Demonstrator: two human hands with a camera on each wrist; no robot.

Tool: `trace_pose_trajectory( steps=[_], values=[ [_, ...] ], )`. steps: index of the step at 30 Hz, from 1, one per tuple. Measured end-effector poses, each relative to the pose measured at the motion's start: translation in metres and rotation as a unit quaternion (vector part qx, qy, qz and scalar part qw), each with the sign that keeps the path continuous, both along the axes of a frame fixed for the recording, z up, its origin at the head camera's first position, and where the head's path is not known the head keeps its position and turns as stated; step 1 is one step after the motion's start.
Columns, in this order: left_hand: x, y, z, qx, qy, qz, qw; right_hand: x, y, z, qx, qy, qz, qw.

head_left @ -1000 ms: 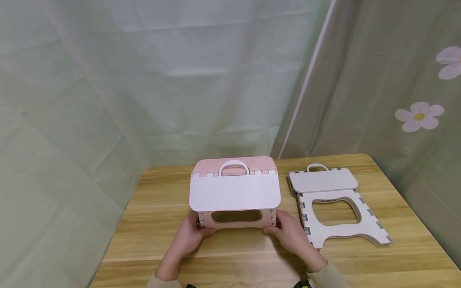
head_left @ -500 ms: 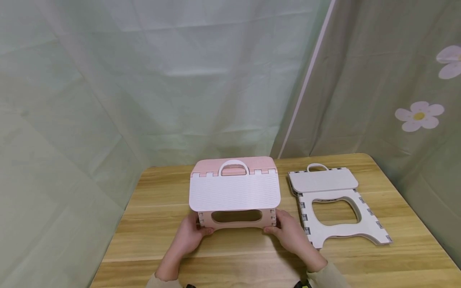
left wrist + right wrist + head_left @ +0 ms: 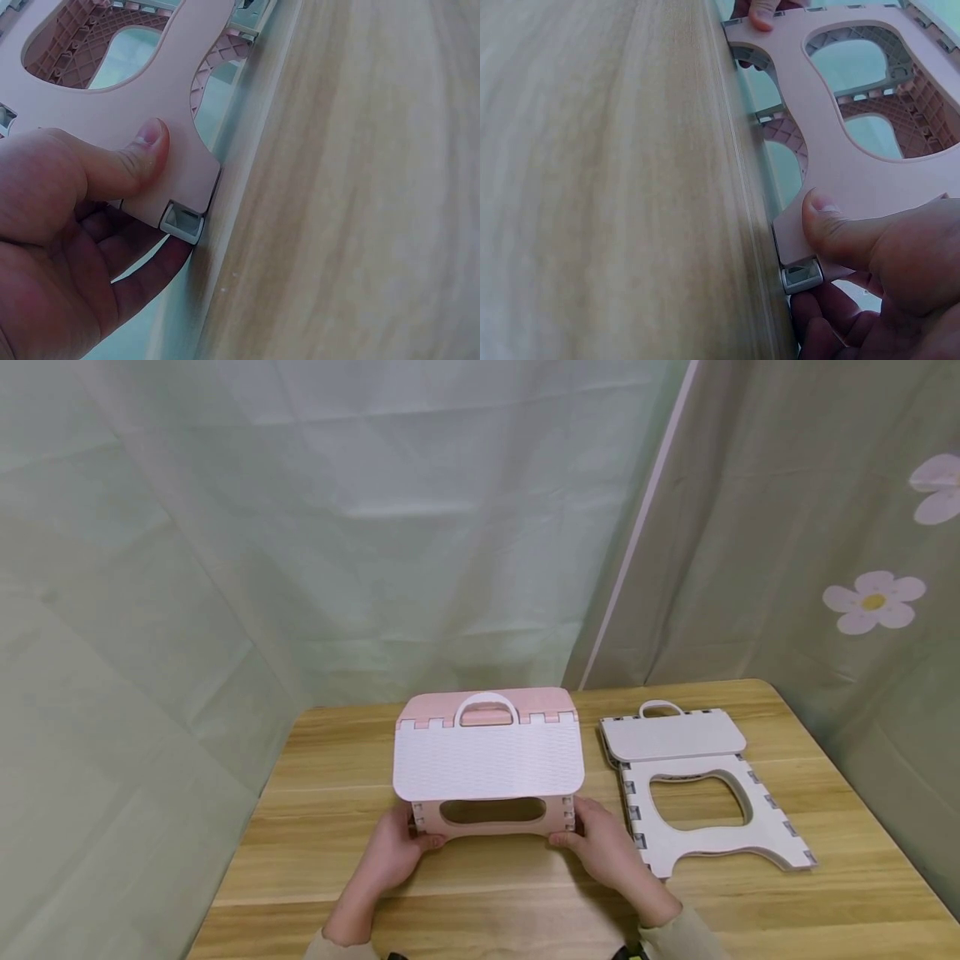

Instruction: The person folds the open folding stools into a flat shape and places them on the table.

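Observation:
A pink and white folding step stool [image 3: 487, 762] stands unfolded on the wooden table, its white half-top towards me and a white loop handle upright at the hinge. My left hand [image 3: 395, 852] grips the lower left corner of the near pink leg panel. In the left wrist view the thumb lies on the front of the panel [image 3: 180, 112], fingers curled behind its edge. The lower right corner is held the same way by my right hand [image 3: 600, 845]. The right wrist view shows that thumb on the panel [image 3: 847, 172] and fingers around the edge near the foot.
A second folding stool [image 3: 697, 814], white with grey hinges, lies folded flat to the right on the wooden table [image 3: 322, 860]. Pale green curtains [image 3: 450, 527] hang close behind the table and at both sides; the right one bears white flowers [image 3: 873, 602].

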State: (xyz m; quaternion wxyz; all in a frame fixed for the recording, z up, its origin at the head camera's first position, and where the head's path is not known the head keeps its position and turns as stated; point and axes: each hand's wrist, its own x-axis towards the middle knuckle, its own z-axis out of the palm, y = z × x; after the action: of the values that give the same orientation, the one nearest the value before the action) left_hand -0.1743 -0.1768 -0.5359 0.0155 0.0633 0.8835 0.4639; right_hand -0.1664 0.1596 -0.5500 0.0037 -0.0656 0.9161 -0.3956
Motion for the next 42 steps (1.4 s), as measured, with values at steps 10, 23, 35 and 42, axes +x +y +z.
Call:
trace_pose_trajectory(
  steps=[10, 23, 35, 42],
  values=[
    [-0.0021, 0.0002, -0.0020, -0.012, -0.001, 0.002, 0.9999, -0.0002, 0.0004, -0.0010, -0.001, -0.001, 0.001, 1.000],
    [-0.0005, 0.0007, -0.0009, -0.002, -0.002, 0.003, 1.0000, 0.0003, 0.0000, -0.0007, 0.003, -0.003, 0.002, 1.000],
    [-0.0014, 0.0012, -0.0042, 0.000, 0.002, 0.004, 1.0000, 0.0000, -0.0001, -0.0019, 0.006, -0.008, 0.002, 1.000],
    [-0.0012, 0.0009, -0.0037, 0.006, 0.002, 0.000, 1.0000, 0.0001, 0.0001, -0.0010, 0.005, -0.007, 0.004, 1.000]
  ],
)
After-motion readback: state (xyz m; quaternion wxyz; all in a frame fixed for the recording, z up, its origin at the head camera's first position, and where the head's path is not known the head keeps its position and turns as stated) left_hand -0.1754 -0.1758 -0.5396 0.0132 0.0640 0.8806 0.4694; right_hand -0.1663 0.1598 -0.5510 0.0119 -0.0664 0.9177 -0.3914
